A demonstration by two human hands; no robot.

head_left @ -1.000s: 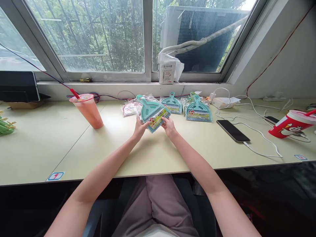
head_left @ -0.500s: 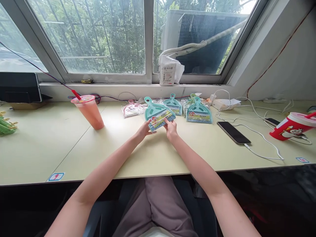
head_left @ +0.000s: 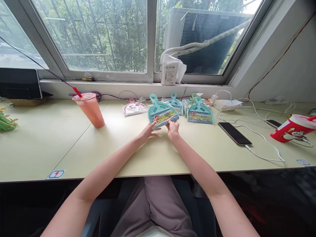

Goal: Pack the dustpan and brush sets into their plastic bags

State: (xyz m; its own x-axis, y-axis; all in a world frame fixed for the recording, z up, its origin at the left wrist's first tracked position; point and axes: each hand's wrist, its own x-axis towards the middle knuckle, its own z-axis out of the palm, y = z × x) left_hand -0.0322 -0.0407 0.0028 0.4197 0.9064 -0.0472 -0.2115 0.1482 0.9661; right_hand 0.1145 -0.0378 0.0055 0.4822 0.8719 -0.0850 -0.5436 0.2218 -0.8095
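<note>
A teal mini dustpan and brush set [head_left: 163, 113], with a printed label across it, is held between both hands over the table, its handle pointing up and to the left. My left hand [head_left: 147, 131] pinches its lower left corner. At the lower edge on the right, my right hand [head_left: 173, 129] grips it with the thumb in front. Behind it stands another teal set [head_left: 175, 103]. To the right are a further teal set [head_left: 200, 113] and a green one [head_left: 193, 98], in clear wrapping. A pink set [head_left: 133, 108] lies to the left.
A tall cup of orange drink [head_left: 90, 110] stands at left, a red cup [head_left: 292, 129] at far right. A phone [head_left: 234, 133] with a white charging cable [head_left: 265, 159] lies on the table [head_left: 118, 161]. A small box [head_left: 169, 74] sits on the windowsill.
The held dustpan set has shifted slightly right and turned a little more level, and both hands have moved with it. The view has shifted slightly too.
</note>
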